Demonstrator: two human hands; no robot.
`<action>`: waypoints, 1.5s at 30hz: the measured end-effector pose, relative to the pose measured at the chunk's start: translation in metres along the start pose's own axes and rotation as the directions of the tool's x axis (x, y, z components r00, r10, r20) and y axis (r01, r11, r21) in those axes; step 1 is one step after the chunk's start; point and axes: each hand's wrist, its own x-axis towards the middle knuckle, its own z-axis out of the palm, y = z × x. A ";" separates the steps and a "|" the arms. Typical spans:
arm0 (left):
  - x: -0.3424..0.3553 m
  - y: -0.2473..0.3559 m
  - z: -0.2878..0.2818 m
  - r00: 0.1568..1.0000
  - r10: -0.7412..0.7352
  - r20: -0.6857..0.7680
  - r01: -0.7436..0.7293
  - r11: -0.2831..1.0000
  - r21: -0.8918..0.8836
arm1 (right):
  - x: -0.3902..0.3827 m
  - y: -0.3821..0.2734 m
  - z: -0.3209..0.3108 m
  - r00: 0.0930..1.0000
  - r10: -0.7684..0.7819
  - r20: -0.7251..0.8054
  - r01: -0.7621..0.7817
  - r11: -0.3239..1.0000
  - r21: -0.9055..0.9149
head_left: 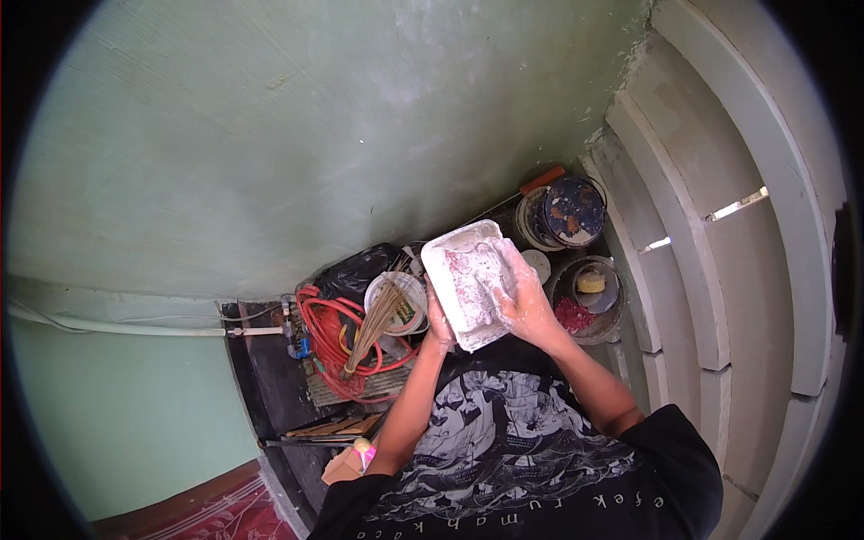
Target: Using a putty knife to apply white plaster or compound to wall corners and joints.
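Observation:
A white rectangular paint tray [433, 263] is held up in front of my chest, tilted so that its inside shows. Its inner face is smeared with whitish wet residue and some pinkish patches. My left hand [438, 319] grips the tray's left edge, with most of the fingers hidden behind it. On the opposite side, my right hand [525, 303] is closed over the right edge, its thumb reaching onto the inner face. White residue coats the right fingers.
Left of the tray are a red hose [315, 319], a bundle of thin sticks [378, 324] and a white bucket [411, 290]. A paint-stained dark bucket [574, 211] stands behind right. Nearer is a basin [605, 331] holding a yellow sponge [590, 283]. Walls border the far side and right.

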 end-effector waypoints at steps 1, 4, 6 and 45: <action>0.001 -0.001 -0.005 0.996 -0.078 -0.045 0.076 0.996 -0.050 | 0.005 0.006 0.003 0.999 -0.018 -0.043 0.024 0.991 0.134; 0.002 -0.008 -0.018 0.983 -0.160 -0.092 0.151 0.983 -0.104 | 0.016 0.013 0.005 0.999 0.014 -0.046 0.007 0.906 0.424; 0.002 -0.011 -0.024 0.982 -0.163 -0.100 0.152 0.983 -0.107 | 0.020 0.009 0.004 0.999 0.049 0.005 -0.043 0.820 0.570; -0.012 -0.024 -0.034 0.973 -0.189 -0.133 0.191 0.982 0.000 | 0.015 0.028 0.013 0.960 0.199 0.196 -0.279 0.688 0.670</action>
